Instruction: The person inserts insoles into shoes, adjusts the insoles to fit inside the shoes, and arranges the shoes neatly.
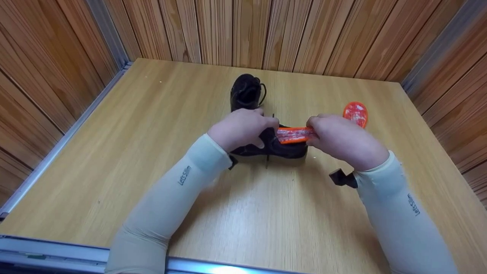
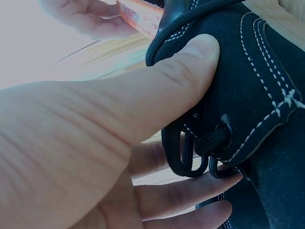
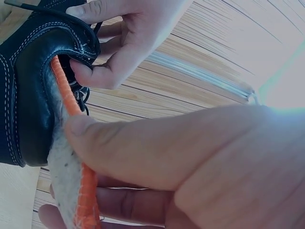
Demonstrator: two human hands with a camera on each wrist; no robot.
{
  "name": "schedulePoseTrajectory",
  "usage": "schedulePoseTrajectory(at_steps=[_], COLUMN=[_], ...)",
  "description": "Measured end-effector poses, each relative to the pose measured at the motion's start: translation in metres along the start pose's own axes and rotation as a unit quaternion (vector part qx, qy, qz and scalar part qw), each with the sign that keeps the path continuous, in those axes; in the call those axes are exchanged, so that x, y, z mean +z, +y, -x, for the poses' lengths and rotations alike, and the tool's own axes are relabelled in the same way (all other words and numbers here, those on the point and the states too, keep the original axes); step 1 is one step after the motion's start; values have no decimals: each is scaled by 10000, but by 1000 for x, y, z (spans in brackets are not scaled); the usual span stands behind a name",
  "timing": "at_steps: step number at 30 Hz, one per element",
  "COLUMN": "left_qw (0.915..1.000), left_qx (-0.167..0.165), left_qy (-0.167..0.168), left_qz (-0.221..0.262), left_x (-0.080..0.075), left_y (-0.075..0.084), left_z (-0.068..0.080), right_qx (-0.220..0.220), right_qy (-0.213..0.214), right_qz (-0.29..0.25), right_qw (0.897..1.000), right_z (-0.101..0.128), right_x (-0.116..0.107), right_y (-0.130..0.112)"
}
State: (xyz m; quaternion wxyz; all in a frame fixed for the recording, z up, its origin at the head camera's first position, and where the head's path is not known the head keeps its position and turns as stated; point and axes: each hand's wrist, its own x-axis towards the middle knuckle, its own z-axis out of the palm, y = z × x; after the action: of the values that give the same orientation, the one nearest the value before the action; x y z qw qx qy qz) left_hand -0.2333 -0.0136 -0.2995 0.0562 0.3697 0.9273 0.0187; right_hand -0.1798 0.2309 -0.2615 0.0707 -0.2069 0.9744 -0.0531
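A black shoe with white stitching and dark laces lies in the middle of the table, its opening turned to the right. My left hand grips its upper by the laces; in the left wrist view the thumb presses the dark material. My right hand pinches an orange-edged insole with a red and white mottled face. In the right wrist view the insole's pale underside shows, and its front end sits inside the shoe's opening. How deep it goes is hidden.
A second black shoe stands just behind the first, a lace looping at its right. Another orange-edged insole lies to the right, partly behind my right hand. Wood-panelled walls border the table at the back and sides.
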Motion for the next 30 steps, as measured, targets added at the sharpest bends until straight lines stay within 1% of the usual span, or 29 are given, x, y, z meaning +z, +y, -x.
schedulePoseTrajectory(at_steps=[4,10,16,25,30], left_qw=[9999,9998,9999,9998,9999], left_qx=[68,90,45,-110,-90], left_qy=[95,158,111,-23,-1], left_qz=[12,35,56,137,119], left_x=[1,2,3,1,1], left_y=[0,-1,-1,1,1], left_z=[1,2,1,1,1], right_qx=[-66,62,62,-24,-4], right_qy=[1,-85,-60,23,1], right_qz=[96,46,18,-18,26], right_qw=[9999,9999,10000,10000,10000], right_z=[0,1,2,2,1], right_x=[0,-2,-4,-4,-4], right_y=[3,4,3,0,0])
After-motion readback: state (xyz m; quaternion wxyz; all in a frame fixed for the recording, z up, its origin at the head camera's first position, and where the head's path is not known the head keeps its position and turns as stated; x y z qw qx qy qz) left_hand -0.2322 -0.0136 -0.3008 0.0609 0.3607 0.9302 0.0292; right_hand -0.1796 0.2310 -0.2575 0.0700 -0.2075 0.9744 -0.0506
